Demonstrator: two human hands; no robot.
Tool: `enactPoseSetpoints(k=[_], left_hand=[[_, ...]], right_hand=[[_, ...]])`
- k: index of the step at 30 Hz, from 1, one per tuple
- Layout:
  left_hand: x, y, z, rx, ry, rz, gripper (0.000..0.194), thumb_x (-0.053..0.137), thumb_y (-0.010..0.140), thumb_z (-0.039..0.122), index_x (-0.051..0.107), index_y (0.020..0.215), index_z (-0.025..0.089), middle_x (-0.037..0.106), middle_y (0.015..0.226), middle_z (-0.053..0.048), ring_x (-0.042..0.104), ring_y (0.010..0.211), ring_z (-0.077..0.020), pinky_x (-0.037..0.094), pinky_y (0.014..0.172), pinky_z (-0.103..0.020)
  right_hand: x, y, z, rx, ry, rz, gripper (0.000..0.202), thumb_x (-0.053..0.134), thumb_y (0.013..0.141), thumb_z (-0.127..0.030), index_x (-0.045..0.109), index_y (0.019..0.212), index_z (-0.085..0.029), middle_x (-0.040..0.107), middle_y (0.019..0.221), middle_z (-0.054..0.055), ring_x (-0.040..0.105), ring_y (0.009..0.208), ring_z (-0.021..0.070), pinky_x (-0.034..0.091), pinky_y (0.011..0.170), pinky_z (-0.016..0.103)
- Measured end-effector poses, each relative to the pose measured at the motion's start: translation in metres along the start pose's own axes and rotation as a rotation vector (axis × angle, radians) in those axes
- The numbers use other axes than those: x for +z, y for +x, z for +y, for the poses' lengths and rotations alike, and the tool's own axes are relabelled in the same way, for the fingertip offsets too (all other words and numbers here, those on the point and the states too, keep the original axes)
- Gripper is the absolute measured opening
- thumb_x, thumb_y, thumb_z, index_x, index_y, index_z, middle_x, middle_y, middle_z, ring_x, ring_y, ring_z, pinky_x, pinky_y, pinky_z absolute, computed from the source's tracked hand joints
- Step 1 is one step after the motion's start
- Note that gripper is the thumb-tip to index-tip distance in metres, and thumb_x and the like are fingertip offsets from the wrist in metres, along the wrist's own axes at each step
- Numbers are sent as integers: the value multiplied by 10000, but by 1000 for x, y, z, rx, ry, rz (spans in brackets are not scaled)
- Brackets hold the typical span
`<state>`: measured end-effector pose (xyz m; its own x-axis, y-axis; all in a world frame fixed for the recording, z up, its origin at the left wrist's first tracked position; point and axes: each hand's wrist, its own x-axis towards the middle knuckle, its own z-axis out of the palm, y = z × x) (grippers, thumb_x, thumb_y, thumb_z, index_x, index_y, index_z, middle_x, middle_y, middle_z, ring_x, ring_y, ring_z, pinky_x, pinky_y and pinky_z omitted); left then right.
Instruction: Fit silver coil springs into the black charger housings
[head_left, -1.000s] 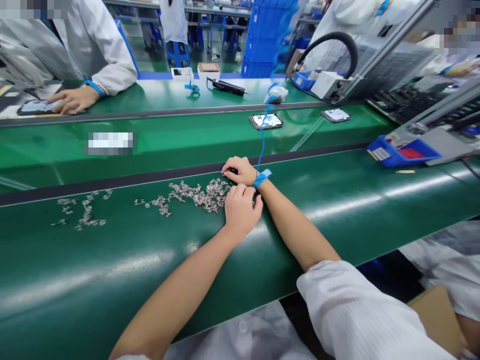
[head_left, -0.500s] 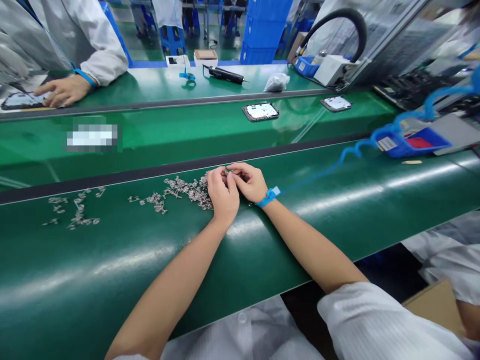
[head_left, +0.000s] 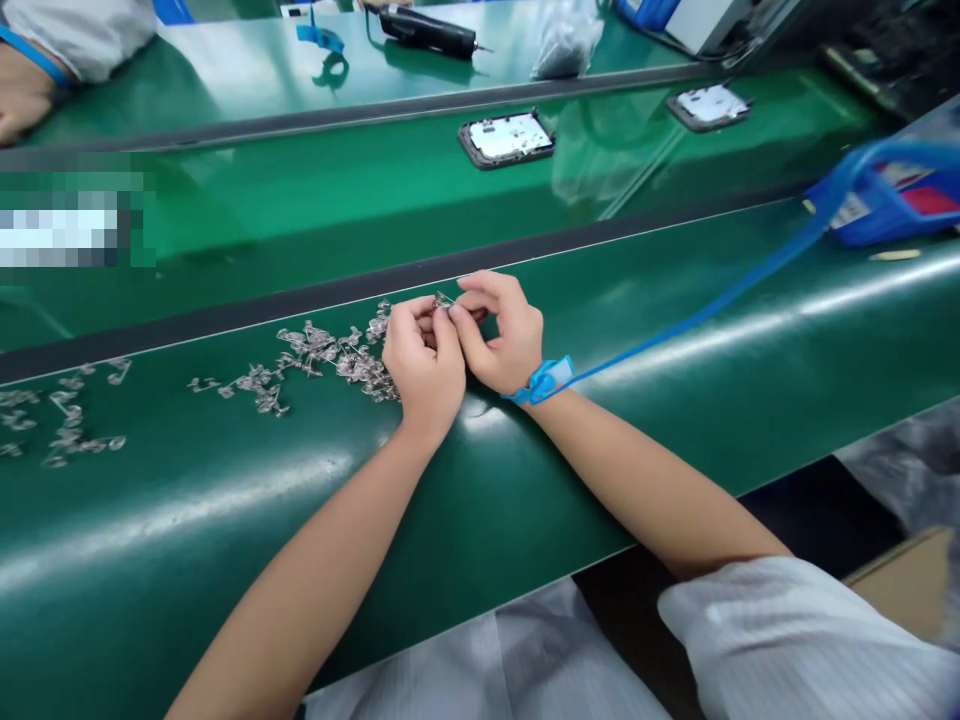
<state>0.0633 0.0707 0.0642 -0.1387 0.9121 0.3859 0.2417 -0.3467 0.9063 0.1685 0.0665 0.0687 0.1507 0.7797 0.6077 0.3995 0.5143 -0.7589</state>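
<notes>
Handling: near the far tabletop edge (head_left: 675, 236), your left hand (head_left: 424, 365) pinches metal pieces (head_left: 442, 300) (right hand (head_left: 510, 335): cannot tell); next likely requires steadiness.

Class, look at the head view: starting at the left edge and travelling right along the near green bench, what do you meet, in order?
Scattered metal pieces → a larger pile of metal pieces → left hand → right hand → blue wrist strap → blue bin.

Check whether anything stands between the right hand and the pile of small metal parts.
Yes: the left hand is between the right hand and the pile of small metal parts, at the pile's right-hand edge.
</notes>
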Motion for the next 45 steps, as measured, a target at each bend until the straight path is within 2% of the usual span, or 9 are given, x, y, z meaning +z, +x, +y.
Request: enactPoseSetpoints(k=[8, 16, 20, 23, 26, 29, 32, 39, 45], left_hand=[[4, 0, 2, 13, -65, -4, 133, 601, 917, 186, 515, 1017, 209, 569, 822, 30, 550, 634, -63, 461, 590, -191], [2, 0, 5, 21, -52, -44, 79, 601, 900, 154, 564, 951, 202, 594, 875, 10, 507, 606, -57, 436, 584, -205], [3, -1, 5, 30, -98, -12, 109, 607, 880, 153, 569, 968, 204, 588, 829, 24, 487, 571, -54, 423, 569, -210], [3, -1, 5, 12, -119, -12, 136, 601, 892, 163, 555, 1008, 215, 608, 856, 24, 488, 564, -48, 419, 559, -205], [3, -1, 4, 19, -117, -22, 111, 599, 906, 172, 561, 999, 219, 628, 866, 21, 495, 570, -52, 425, 571, -213], [3, 0, 3, 61, -84, -38, 74, 603, 905, 171, 590, 964, 215, 633, 844, 18, 474, 567, -61, 423, 580, -227], [2, 1, 3, 101, -40, -54, 58, 611, 904, 171, 622, 941, 214, 633, 851, 10, 466, 585, -70, 424, 587, -232], [4, 0, 5, 26, -202, -25, 224, 616, 895, 138, 530, 1081, 230, 612, 863, 33, 570, 646, -66, 460, 586, -197], [3, 1, 2, 25, -92, -54, 87, 660, 904, 211, 588, 952, 216, 644, 888, 9, 634, 731, -88, 527, 682, -222]], right_hand=[[1, 7, 20, 171, 246, -18, 195, 589, 993, -437, 526, 1084, -277, 556, 755, -52, 577, 594, 101, 516, 541, 243], [2, 11, 31, 198, 338, -31, 184, 572, 993, -427, 533, 1087, -273, 536, 758, -44, 525, 567, 96, 468, 504, 237], [-3, 14, 30, 197, 229, 65, 62, 570, 959, -305, 560, 969, -245, 492, 679, -50, 470, 537, 95, 386, 487, 239], [-9, 17, 28, 185, 58, -5, 35, 622, 907, -252, 602, 891, -228, 416, 575, -72, 405, 499, 95, 350, 506, 264], [-13, 18, 25, 162, 26, -37, 94, 598, 957, -308, 642, 926, -231, 362, 533, -81, 370, 475, 98, 327, 511, 283], [-13, 18, 22, 124, 131, -40, 249, 536, 1014, -460, 652, 985, -243, 436, 591, -59, 419, 507, 106, 339, 511, 288], [-12, 19, 20, 90, 188, -60, 326, 607, 968, -562, 656, 972, -239, 579, 742, -17, 541, 618, 121, 415, 546, 286], [-11, 20, 25, 170, 321, -46, 353, 737, 877, -569, 640, 895, -230, 638, 766, -14, 554, 577, 98, 463, 519, 262], [-10, 21, 32, 233, 485, -5, 328, 777, 854, -536, 652, 889, -234, 653, 764, -31, 508, 518, 65, 444, 501, 236]])
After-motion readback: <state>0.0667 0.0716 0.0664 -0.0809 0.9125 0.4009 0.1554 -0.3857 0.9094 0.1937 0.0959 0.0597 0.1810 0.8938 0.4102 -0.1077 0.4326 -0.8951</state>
